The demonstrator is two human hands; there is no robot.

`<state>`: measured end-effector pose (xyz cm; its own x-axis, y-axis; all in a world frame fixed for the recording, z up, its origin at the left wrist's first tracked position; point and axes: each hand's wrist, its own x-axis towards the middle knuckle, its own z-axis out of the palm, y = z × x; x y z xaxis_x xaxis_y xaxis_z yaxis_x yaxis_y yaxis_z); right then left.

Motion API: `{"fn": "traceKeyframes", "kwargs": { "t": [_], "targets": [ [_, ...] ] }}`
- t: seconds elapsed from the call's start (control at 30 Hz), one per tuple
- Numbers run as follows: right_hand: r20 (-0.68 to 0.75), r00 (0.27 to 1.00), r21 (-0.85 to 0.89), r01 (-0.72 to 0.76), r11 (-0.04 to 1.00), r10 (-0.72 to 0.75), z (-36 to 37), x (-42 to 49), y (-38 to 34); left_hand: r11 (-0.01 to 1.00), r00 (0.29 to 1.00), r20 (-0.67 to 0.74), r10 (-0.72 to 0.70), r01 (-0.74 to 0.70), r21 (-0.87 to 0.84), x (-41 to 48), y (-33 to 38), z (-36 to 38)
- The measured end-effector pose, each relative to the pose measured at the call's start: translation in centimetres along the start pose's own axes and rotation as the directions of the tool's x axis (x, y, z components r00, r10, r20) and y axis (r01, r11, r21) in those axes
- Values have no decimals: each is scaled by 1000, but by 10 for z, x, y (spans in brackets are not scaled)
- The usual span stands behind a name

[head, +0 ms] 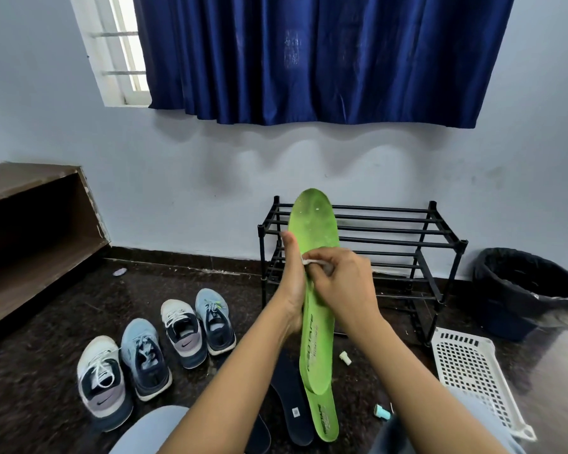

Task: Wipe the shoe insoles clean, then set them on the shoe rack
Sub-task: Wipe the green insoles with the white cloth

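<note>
Dark speckled floor (46,371) meets a pale blue wall (177,191), and a blue curtain (309,54) hangs high above the hands.

The left hand (291,283) holds a green insole (315,224) by its left edge. The thumb points up along that edge; the other fingers go behind the insole and are hidden. The right hand (345,286) is curled narrow - its fingertips pinch a small white wipe (312,262) and press it on the face of the insole, just beside the left thumb.

Both forearms come up from the bottom of the view and meet in the middle. The insole stands nearly upright between the hands, toe end at the top and heel end down near the floor.

Behind the hands stands a black shoe rack (407,231), and the top of the insole covers part of its left side. Below the hands a second green insole (327,417) lies on the floor, with dark insoles (292,404) just to its left. Four shoes (145,358) stand in a row, left of the left forearm. Right of the right forearm there are a white plastic basket (469,365) and, farther back, a black bin (522,290). A small white cap (345,358) lies under the right wrist. Far to the left - against the wall - is a brown wooden shelf (30,240).
</note>
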<state>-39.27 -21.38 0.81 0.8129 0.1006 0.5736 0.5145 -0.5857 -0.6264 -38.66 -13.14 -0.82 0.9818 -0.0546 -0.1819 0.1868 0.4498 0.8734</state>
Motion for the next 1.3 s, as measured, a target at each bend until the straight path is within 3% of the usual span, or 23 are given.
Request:
{"fn": "traceKeyframes", "kwargs": {
  "t": [0.13,0.27,0.43,0.67,0.83,1.03,1.3],
  "targets": [
    [42,998,48,-52,998,50,0,-2,4,996,996,71,-45,40,83,0,8,-8],
    [-120,992,3,-24,1000,24,-7,10,12,990,990,135,-49,30,136,-5,1,1],
    [-219,965,18,-145,989,146,-16,23,25,978,977,192,-94,55,201,-11,-7,9],
    [13,992,21,-129,991,129,-1,-1,12,979,986,124,-112,88,187,-6,5,-5],
    [-39,994,0,-105,994,105,-4,7,14,985,985,150,-88,63,162,-10,5,-4],
    [-204,960,-31,-202,979,191,-18,31,29,980,951,275,-144,100,170,-17,-6,3],
    [21,999,3,-32,999,32,0,-3,12,979,986,124,-110,86,183,-10,8,-10]
  ]
}}
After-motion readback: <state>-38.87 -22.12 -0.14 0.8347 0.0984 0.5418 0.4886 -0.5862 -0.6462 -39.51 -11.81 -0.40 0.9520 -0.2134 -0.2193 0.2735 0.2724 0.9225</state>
